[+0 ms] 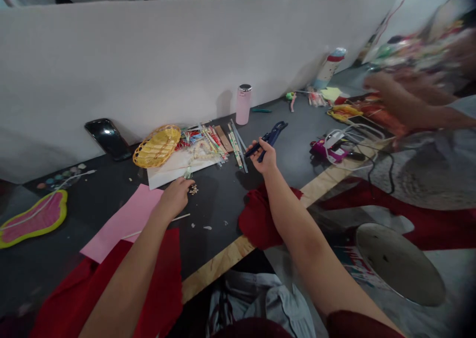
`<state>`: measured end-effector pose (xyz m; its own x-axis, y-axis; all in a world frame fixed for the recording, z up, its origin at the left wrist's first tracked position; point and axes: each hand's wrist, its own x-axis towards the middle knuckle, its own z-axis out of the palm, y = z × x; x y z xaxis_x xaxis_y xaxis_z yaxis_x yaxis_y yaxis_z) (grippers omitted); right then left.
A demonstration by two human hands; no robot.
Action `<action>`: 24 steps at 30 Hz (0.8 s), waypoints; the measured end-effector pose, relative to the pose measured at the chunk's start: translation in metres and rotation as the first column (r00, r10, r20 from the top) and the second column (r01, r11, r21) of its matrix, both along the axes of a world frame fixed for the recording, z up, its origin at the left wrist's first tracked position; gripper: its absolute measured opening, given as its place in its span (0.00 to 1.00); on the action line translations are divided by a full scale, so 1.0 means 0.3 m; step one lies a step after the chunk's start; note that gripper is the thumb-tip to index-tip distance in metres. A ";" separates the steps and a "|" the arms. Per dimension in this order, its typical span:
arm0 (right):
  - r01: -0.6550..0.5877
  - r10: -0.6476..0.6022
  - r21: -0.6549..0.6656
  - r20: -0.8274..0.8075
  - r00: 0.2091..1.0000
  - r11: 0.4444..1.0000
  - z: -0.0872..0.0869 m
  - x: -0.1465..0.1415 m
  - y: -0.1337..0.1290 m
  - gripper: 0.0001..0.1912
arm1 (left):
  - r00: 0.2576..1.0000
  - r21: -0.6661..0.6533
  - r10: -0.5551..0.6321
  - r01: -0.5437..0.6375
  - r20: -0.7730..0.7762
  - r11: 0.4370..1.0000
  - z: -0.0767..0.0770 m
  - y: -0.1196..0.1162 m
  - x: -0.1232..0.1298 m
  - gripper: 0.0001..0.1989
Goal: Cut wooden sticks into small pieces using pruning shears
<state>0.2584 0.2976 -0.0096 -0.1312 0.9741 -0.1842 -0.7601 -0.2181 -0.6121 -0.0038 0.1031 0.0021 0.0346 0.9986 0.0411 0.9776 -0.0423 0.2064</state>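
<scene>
My right hand (265, 158) is closed around dark blue pliers (275, 132), held just above the table to the right of several thin strips. The pliers point away from me. My left hand (176, 197) is low over the table, its fingers drawn together beside a small heap of pale bits (193, 190). Whether anything is pinched in them is hidden. Just beyond those fingertips lies a white sheet (159, 178) with a clear bag (203, 152) of small pieces on it. A pink sheet (122, 219) lies partly beneath my left forearm.
Along the wall stand a phone (107, 139), a yellow woven basket (156, 147) and a pink bottle (244, 105). Red cloth (260, 219) lies under my right forearm. At right are a purple device (332, 152) with cables, another person's blurred hands (401, 92), and a round stool (401, 263).
</scene>
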 end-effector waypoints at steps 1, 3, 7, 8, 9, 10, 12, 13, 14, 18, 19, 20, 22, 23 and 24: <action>0.003 -0.003 0.012 0.010 1.000 1.000 -0.002 -0.003 0.000 0.08 | 1.000 0.002 -0.005 0.005 0.014 1.000 0.001 0.003 0.004 0.23; 0.005 -0.006 0.035 0.030 1.000 0.999 -0.007 -0.009 -0.001 0.10 | 0.999 -0.005 -0.030 0.030 0.030 1.000 0.002 0.007 0.010 0.24; -0.005 0.001 0.062 0.061 0.998 0.998 -0.019 -0.016 -0.003 0.13 | 0.997 -0.014 -0.025 0.026 0.068 1.000 0.000 0.002 0.005 0.21; -0.006 0.001 0.065 0.065 0.998 0.998 -0.020 -0.016 -0.003 0.13 | 0.997 -0.007 -0.012 0.012 0.076 1.000 -0.004 0.002 0.001 0.21; -0.005 0.000 0.068 0.069 0.998 0.998 -0.021 -0.017 -0.005 0.13 | 0.997 0.003 0.001 -0.001 0.079 1.000 -0.010 0.004 -0.004 0.22; -0.003 -0.002 0.069 0.071 0.997 0.998 -0.020 -0.018 -0.007 0.13 | 0.997 0.012 0.007 -0.008 0.079 1.000 -0.016 0.008 -0.008 0.24; -0.001 -0.004 0.069 0.074 0.997 0.998 -0.016 -0.019 -0.012 0.12 | 0.998 0.026 -0.011 0.009 0.060 1.000 -0.028 0.027 -0.011 0.27; -0.002 -0.003 0.068 0.075 0.997 0.998 -0.013 -0.020 -0.016 0.12 | 0.999 0.025 -0.034 0.033 0.042 0.999 -0.031 0.041 -0.008 0.27; -0.004 -0.001 0.068 0.077 0.997 0.998 -0.009 -0.021 -0.019 0.12 | 0.998 0.021 -0.063 0.063 0.018 0.998 -0.033 0.056 -0.002 0.28; -0.018 0.012 0.073 0.087 0.996 0.997 -0.002 -0.023 -0.027 0.13 | 0.985 -0.008 -0.150 0.150 -0.082 0.989 -0.014 0.113 0.033 0.29; -0.021 0.014 0.075 0.091 0.996 0.997 -0.003 -0.023 -0.026 0.13 | 0.983 -0.013 -0.160 0.160 -0.094 0.987 -0.005 0.121 0.040 0.29; -0.024 0.017 0.076 0.096 0.995 0.997 -0.006 -0.023 -0.024 0.14 | 0.981 -0.016 -0.167 0.166 -0.099 0.986 0.003 0.126 0.047 0.28; -0.028 0.020 0.081 0.106 0.994 0.996 -0.012 -0.023 -0.018 0.15 | 0.981 -0.018 -0.171 0.170 -0.088 0.985 0.018 0.122 0.053 0.26; -0.029 0.020 0.084 0.110 0.994 0.996 -0.016 -0.023 -0.015 0.16 | 0.982 -0.018 -0.173 0.172 -0.073 0.985 0.024 0.114 0.054 0.25; -0.030 0.020 0.089 0.113 0.993 0.996 -0.019 -0.024 -0.013 0.16 | 0.983 -0.017 -0.176 0.175 -0.056 0.984 0.027 0.103 0.054 0.23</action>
